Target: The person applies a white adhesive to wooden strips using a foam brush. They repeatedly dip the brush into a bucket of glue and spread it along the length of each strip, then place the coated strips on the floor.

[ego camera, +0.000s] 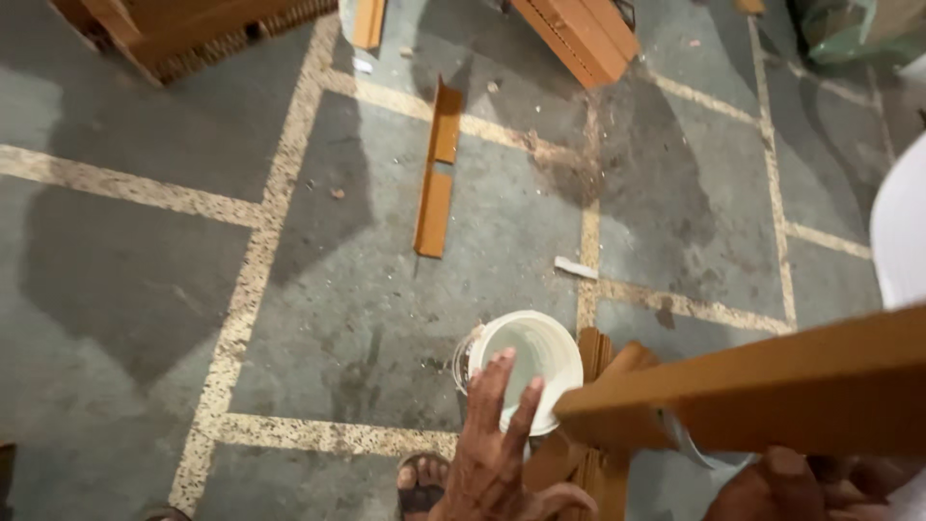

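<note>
- Bucket (529, 362): white, round, plastic, whitish inside, standing on grey floor (145, 289).
- Left hand (492, 453) reached over its rim, fingers spread.
- Right hand (772, 487) gripped an orange-brown plank (762, 391).

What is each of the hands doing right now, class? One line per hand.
Left hand: open, fingers spread, reaching over the white bucket, holding nothing.
Right hand: beneath the long wooden piece; grip cannot be told.

A bucket (526, 362) stands on the floor (125, 289), a board (762, 396) to its right, a strip (436, 183) beyond.
</note>
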